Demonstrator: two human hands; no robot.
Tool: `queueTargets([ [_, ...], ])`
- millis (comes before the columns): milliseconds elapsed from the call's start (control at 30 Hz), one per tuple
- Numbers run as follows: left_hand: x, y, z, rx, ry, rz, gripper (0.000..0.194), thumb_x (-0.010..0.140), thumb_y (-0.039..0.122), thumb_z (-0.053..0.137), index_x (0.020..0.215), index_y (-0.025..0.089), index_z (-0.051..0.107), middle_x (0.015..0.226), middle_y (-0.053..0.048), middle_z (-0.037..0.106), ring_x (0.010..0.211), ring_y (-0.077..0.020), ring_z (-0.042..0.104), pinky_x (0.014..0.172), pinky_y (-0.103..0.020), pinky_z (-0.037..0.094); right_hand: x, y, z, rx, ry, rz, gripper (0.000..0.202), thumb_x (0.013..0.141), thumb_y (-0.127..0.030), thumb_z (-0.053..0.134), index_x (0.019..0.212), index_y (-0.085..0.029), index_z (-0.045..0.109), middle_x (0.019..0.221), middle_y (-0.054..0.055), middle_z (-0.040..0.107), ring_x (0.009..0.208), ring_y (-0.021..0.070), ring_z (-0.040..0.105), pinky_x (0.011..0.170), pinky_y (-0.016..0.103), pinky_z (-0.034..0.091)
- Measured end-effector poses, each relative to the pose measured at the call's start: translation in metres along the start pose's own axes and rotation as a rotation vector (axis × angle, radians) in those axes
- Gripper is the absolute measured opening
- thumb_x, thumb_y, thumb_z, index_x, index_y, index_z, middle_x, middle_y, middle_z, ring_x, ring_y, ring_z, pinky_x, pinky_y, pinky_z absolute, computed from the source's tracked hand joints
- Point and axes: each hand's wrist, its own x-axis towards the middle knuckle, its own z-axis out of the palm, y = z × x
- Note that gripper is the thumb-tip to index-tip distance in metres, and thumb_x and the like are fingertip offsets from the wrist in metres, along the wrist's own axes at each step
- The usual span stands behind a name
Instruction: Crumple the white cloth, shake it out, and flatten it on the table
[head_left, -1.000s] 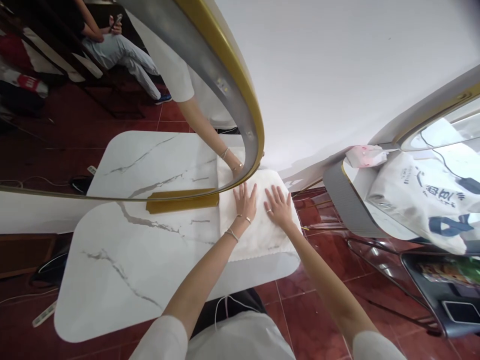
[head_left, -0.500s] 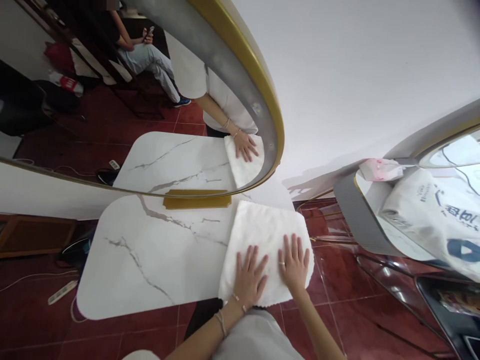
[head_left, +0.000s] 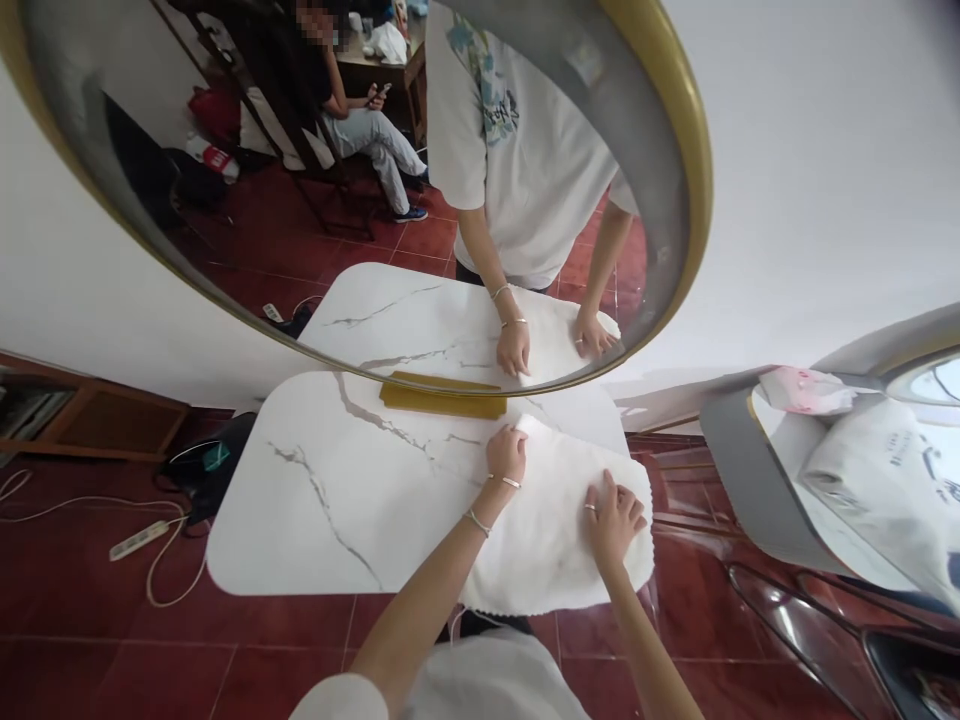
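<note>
A white towel [head_left: 555,540] lies spread over the right end of the white marbled table [head_left: 300,530], its front and right edges reaching the table's rim. At the towel's far left corner, my left hand [head_left: 507,455] is closed, pinching the cloth there. My right hand [head_left: 616,515] rests on the towel's right half, fingers somewhat bent and apart, holding nothing. A ring shows on one of its fingers.
A round gold-framed mirror [head_left: 701,200] hangs above the table, reflecting my arms and a seated person with a phone. A gold bracket [head_left: 442,396] sits below it. At the right stands a grey shelf [head_left: 757,500] with a white bag [head_left: 870,480]. A power strip [head_left: 139,540] lies on the floor.
My left hand has gone from lying flat on the towel to its far left corner and closed on it. My right hand's fingers have bent and spread. The view has shifted.
</note>
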Motion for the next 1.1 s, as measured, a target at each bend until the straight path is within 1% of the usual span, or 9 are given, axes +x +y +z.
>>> queueTargets([
  [67, 0.004, -0.013, -0.011, -0.005, 0.050, 0.011, 0.028, 0.092, 0.015, 0.043, 0.090, 0.025, 0.070, 0.095, -0.002, 0.068, 0.090, -0.0161, 0.063, 0.083, -0.029, 0.050, 0.000, -0.017, 0.007, 0.004, -0.003, -0.035, 0.054, 0.095, -0.048, 0.029, 0.132, -0.018, 0.054, 0.109, 0.017, 0.055, 0.104, 0.0357, 0.046, 0.085, 0.054, 0.037],
  [167, -0.002, -0.038, -0.023, 0.021, 0.161, -0.061, 0.035, 0.096, 0.021, 0.034, 0.112, 0.021, 0.064, 0.120, -0.009, 0.062, 0.112, -0.0232, 0.056, 0.096, -0.039, 0.045, -0.002, -0.060, 0.021, 0.031, -0.025, -0.101, 0.052, 0.096, -0.044, 0.029, 0.133, -0.017, 0.053, 0.116, 0.018, 0.054, 0.111, 0.0347, 0.045, 0.091, 0.054, 0.036],
  [267, -0.010, -0.062, -0.020, 0.128, 0.311, -0.118, 0.049, 0.095, 0.032, 0.037, 0.139, 0.011, 0.042, 0.150, -0.018, 0.034, 0.138, -0.0336, 0.030, 0.108, -0.052, 0.031, -0.005, -0.114, 0.039, 0.063, -0.041, -0.205, 0.052, 0.098, -0.040, 0.027, 0.140, -0.014, 0.044, 0.134, 0.019, 0.047, 0.128, 0.0325, 0.036, 0.102, 0.053, 0.031],
  [333, -0.013, -0.077, -0.015, 0.196, 0.320, -0.013, 0.060, 0.095, 0.034, 0.037, 0.146, 0.006, 0.026, 0.155, -0.019, 0.022, 0.144, -0.0312, 0.017, 0.114, -0.051, 0.023, -0.009, -0.145, 0.051, 0.088, -0.053, -0.284, 0.055, 0.098, -0.037, 0.026, 0.145, -0.011, 0.033, 0.143, 0.018, 0.040, 0.136, 0.0295, 0.028, 0.108, 0.052, 0.025],
  [400, -0.015, -0.093, -0.014, 0.228, 0.276, 0.104, 0.061, 0.095, 0.032, 0.035, 0.148, 0.005, 0.020, 0.155, -0.018, 0.022, 0.146, -0.0263, 0.015, 0.117, -0.047, 0.020, -0.016, -0.169, 0.061, 0.118, -0.055, -0.327, 0.057, 0.099, -0.035, 0.025, 0.150, -0.010, 0.021, 0.147, 0.019, 0.036, 0.140, 0.0274, 0.023, 0.110, 0.052, 0.023],
  [500, -0.015, -0.119, -0.024, 0.255, 0.284, 0.112, 0.060, 0.095, 0.029, 0.034, 0.149, 0.007, 0.019, 0.155, -0.016, 0.023, 0.146, -0.0243, 0.015, 0.118, -0.046, 0.019, -0.027, -0.193, 0.069, 0.157, -0.026, -0.345, 0.061, 0.098, -0.033, 0.027, 0.152, -0.011, 0.010, 0.151, 0.019, 0.029, 0.142, 0.0277, 0.021, 0.110, 0.054, 0.026],
  [800, -0.009, -0.205, -0.085, 0.251, 0.372, 0.002, 0.062, 0.095, 0.033, 0.034, 0.150, 0.009, 0.018, 0.156, -0.015, 0.021, 0.146, -0.0241, 0.015, 0.117, -0.046, 0.020, -0.054, -0.284, 0.092, 0.307, 0.008, -0.540, 0.062, 0.096, -0.026, 0.037, 0.152, -0.015, 0.012, 0.153, 0.021, 0.020, 0.142, 0.0325, 0.019, 0.102, 0.055, 0.040],
  [967, 0.004, -0.249, -0.116, 0.248, 0.389, -0.101, 0.063, 0.095, 0.035, 0.033, 0.149, 0.005, 0.020, 0.154, -0.017, 0.025, 0.145, -0.0242, 0.016, 0.118, -0.046, 0.019, -0.060, -0.339, 0.106, 0.341, -0.013, -0.667, 0.062, 0.096, -0.024, 0.037, 0.151, -0.012, 0.012, 0.148, 0.021, 0.031, 0.142, 0.0308, 0.019, 0.106, 0.056, 0.036],
  [1100, 0.022, -0.273, -0.137, 0.238, 0.385, -0.134, 0.063, 0.093, 0.034, 0.035, 0.147, 0.003, 0.025, 0.154, -0.017, 0.024, 0.145, -0.0254, 0.016, 0.118, -0.046, 0.017, -0.059, -0.373, 0.120, 0.269, -0.024, -0.683, 0.060, 0.095, -0.026, 0.036, 0.149, -0.006, 0.018, 0.149, 0.024, 0.030, 0.143, 0.0323, 0.015, 0.107, 0.058, 0.032],
])
